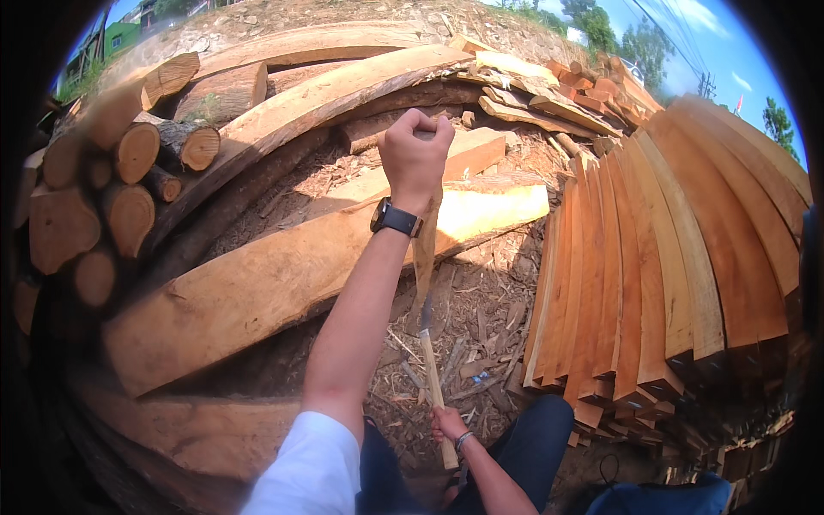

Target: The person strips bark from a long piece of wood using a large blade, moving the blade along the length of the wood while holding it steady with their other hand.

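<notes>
My left hand [416,159] is raised at arm's length in a closed fist, with a dark watch [396,218] on its wrist. Whatever the fist grips, if anything, is hidden by the fingers. Lower down, my right hand [447,424] is wrapped round the pale wooden handle of a machete-like tool [432,369]. Its narrow, brownish blade [425,257] runs upward from a dark grey neck and passes behind my left wrist. I cannot tell whether the left fist touches the blade's far end. Beneath both hands lies a thick, rough-sawn plank [249,283].
Cut logs [137,154] are piled at the left, ends facing me. A long curved slab [326,90] lies beyond the plank. Stacked reddish boards [635,257] rise at the right. Bark and wood chips [481,343] cover the ground. A blue item [665,498] is at the lower right.
</notes>
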Demonstrator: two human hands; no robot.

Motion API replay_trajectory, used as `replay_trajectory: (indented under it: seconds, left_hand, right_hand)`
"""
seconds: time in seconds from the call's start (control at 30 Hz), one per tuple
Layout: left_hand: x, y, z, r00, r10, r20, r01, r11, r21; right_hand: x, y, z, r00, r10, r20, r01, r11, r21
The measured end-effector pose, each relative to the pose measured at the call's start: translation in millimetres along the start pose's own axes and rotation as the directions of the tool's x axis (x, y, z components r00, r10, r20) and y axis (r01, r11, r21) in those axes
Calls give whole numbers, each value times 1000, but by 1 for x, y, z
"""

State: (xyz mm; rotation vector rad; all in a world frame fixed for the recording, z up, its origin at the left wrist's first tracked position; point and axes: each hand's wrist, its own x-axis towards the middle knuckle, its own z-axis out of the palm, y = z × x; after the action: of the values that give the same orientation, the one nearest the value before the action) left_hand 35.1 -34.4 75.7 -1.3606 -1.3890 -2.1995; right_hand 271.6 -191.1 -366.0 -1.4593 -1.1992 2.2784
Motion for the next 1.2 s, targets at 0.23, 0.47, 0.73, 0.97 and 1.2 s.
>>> replay_trajectory:
  seconds: [0.23, 0.47, 0.73, 0.97, 1.2]
  left_hand:
    - [6, -2, -5, 1000, -6, -22, 6, 999, 42]
    - [9, -14, -9, 999, 44, -27, -43, 998, 45]
    - [4, -6, -8, 1000, -25, -13, 25, 1000, -12]
    - [5, -1, -12, 1000, -19, -11, 19, 1000, -21]
    - [4, 1, -11, 1000, -10, -5, 10, 999, -40]
  right_hand:
    - [-8, -16, -7, 974, 14, 226, -114, 892, 437]
    - [1, 0, 4, 816, -492, -303, 365, 845, -390]
    - [4, 32, 4, 890, -373, -263, 27, 619, -785]
    - [-4, -1, 14, 717, -611, -336, 181, 629, -756]
    - [1, 20, 10, 803, -538, -258, 135, 585, -799]
